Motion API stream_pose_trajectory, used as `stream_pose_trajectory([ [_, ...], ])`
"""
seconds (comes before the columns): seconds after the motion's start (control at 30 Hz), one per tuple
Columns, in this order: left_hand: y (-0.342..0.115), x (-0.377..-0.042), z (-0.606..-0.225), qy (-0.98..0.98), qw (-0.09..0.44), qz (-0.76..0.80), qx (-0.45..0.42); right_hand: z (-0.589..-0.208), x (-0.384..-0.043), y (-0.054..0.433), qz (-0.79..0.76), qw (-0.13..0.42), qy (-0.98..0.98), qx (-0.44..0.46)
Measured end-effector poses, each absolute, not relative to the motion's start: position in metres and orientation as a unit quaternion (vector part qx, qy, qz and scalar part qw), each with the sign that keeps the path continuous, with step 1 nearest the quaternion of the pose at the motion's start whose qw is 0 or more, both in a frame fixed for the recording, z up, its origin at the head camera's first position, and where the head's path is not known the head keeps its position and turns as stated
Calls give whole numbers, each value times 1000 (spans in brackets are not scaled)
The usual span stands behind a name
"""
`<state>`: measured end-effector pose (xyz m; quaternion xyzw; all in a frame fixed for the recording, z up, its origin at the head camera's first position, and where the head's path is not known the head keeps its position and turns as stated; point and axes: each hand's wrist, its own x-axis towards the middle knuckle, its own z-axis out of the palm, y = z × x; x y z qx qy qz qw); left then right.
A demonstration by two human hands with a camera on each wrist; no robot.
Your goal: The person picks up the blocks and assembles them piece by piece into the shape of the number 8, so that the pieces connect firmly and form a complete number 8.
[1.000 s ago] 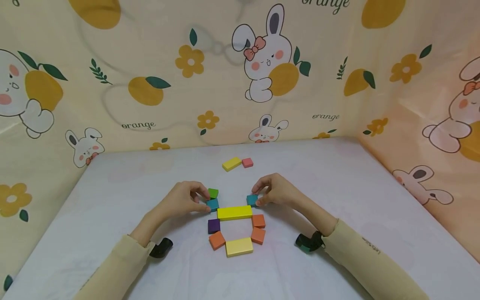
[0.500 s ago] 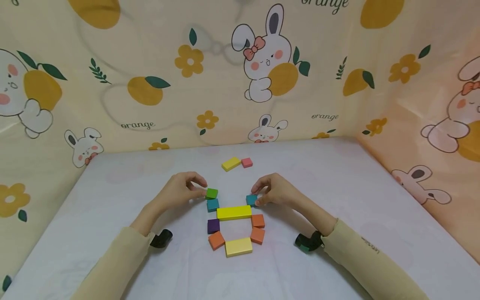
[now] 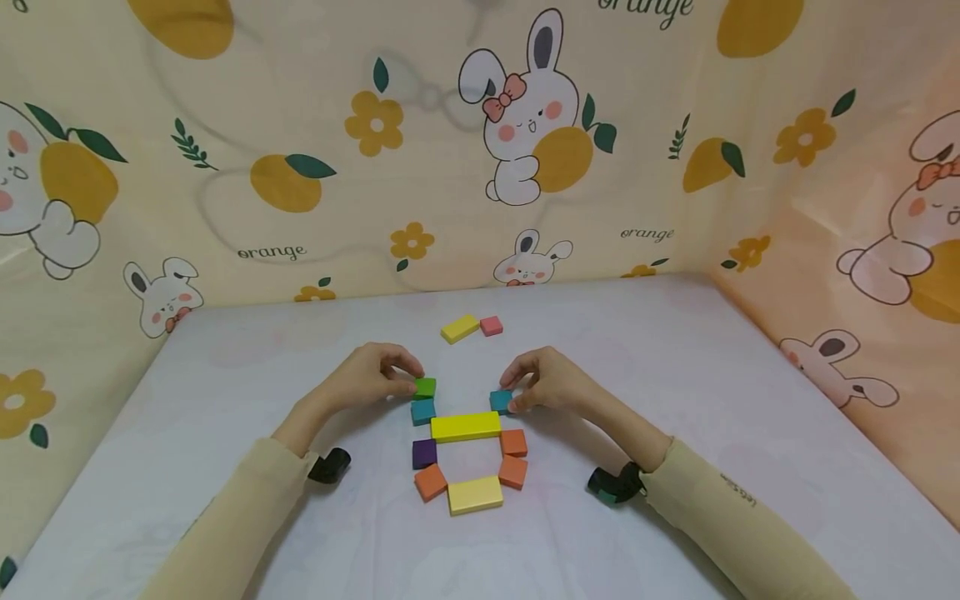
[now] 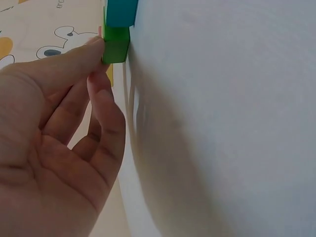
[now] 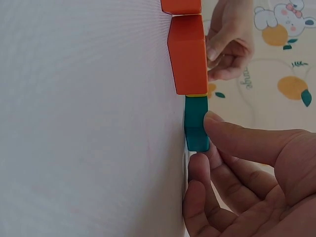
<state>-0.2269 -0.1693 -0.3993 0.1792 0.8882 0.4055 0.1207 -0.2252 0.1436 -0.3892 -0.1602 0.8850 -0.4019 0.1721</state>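
In the head view my left hand (image 3: 367,375) pinches a small green block (image 3: 425,387) between thumb and forefinger. Just in front of that block sits a teal block (image 3: 423,412), apart from my fingers. My right hand (image 3: 553,379) holds another teal block (image 3: 501,402) at its right side; the right wrist view has the thumb (image 5: 237,137) against this teal block (image 5: 197,123). A long yellow block (image 3: 465,427) lies between and slightly nearer than the two teal ones. From the left wrist, the green block (image 4: 116,47) shows at the fingertips, beside the teal block (image 4: 122,12).
Nearer to me, a purple block (image 3: 424,453), an orange block (image 3: 431,482), a pale yellow block (image 3: 476,495) and two more orange blocks (image 3: 513,443) form a ring with the long yellow one. Farther back lie a yellow block (image 3: 460,328) and a pink block (image 3: 491,326) on the white cloth (image 3: 637,333).
My left hand has shifted from the near teal block to the green one behind it, which has turned to sit squarer. The right hand has stayed at its teal block.
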Motion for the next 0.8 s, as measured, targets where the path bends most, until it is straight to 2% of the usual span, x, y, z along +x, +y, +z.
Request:
stream_pose_trajectory([
  [0.8,-169,-229,-400,880,129,411,198,-390,-224,143,-412,174,881,-152],
])
